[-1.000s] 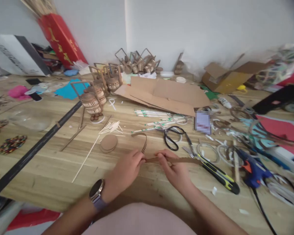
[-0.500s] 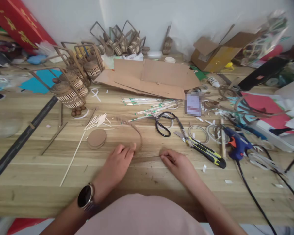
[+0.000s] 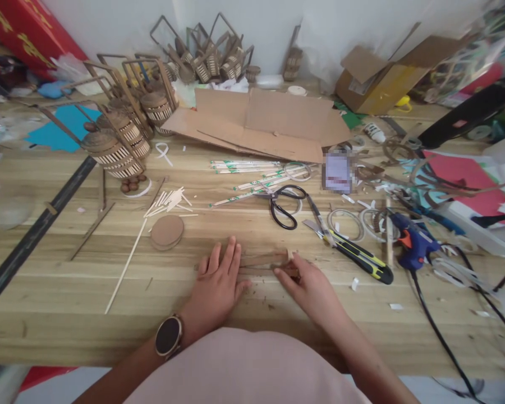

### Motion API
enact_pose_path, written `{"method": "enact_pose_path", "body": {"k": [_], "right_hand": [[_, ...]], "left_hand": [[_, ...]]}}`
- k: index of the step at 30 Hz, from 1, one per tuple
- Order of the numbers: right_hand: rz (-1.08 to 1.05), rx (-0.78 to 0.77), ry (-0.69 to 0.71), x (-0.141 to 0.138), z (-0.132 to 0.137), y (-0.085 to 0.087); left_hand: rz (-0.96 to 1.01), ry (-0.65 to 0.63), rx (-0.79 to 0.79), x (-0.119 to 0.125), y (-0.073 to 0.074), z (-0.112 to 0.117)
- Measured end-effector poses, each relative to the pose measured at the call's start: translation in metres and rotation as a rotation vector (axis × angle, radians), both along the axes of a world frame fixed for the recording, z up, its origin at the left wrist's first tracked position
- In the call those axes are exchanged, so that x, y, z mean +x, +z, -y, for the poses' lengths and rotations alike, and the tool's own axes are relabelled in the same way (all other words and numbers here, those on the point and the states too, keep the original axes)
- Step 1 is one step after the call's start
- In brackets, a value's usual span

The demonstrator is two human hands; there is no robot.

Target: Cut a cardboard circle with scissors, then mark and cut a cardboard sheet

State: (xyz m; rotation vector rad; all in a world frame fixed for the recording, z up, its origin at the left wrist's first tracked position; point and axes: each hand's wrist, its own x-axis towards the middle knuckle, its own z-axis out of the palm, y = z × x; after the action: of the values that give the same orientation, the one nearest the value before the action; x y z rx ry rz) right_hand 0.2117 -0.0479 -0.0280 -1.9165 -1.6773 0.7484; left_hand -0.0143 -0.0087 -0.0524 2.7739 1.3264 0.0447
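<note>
A thin brown cardboard strip point(image 3: 263, 261) lies folded flat on the wooden table point(image 3: 67, 292) just in front of me. My left hand point(image 3: 216, 280), with a watch on the wrist, rests flat on the strip's left part, fingers stretched out. My right hand point(image 3: 307, 286) pinches the strip's right end between thumb and fingers. A stack of round cardboard discs point(image 3: 167, 232) sits to the left of my left hand.
Black scissors point(image 3: 284, 207), a yellow-black utility knife point(image 3: 357, 259) and a blue glue gun point(image 3: 412, 247) lie to the right. Wooden sticks point(image 3: 170, 202), small woven lanterns point(image 3: 113, 151), flat cardboard point(image 3: 269, 123) and an open box point(image 3: 379, 84) fill the back.
The strip, held up and curled a second ago, now lies pressed flat on the table. My left hand has opened and laid itself flat on it. The view tilted down.
</note>
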Motion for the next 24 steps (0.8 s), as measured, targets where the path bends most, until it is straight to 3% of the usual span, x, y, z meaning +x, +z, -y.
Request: {"method": "enact_pose_path", "body": {"k": [8, 13, 18, 24], "right_hand": [[-0.087, -0.033, -0.053, 0.001, 0.0, -0.004], [-0.116, -0.039, -0.056, 0.002, 0.002, -0.003], [-0.143, -0.041, -0.06, 0.004, 0.002, -0.002], [-0.193, -0.085, -0.06, 0.007, 0.0, -0.002]], "left_hand": [[-0.005, -0.006, -0.037, 0.0, 0.005, -0.003], [0.07, -0.034, 0.032, -0.007, 0.007, -0.007], [0.186, 0.082, 0.105, -0.026, 0.011, -0.011], [0.319, 0.218, 0.054, -0.052, 0.02, -0.009]]}}
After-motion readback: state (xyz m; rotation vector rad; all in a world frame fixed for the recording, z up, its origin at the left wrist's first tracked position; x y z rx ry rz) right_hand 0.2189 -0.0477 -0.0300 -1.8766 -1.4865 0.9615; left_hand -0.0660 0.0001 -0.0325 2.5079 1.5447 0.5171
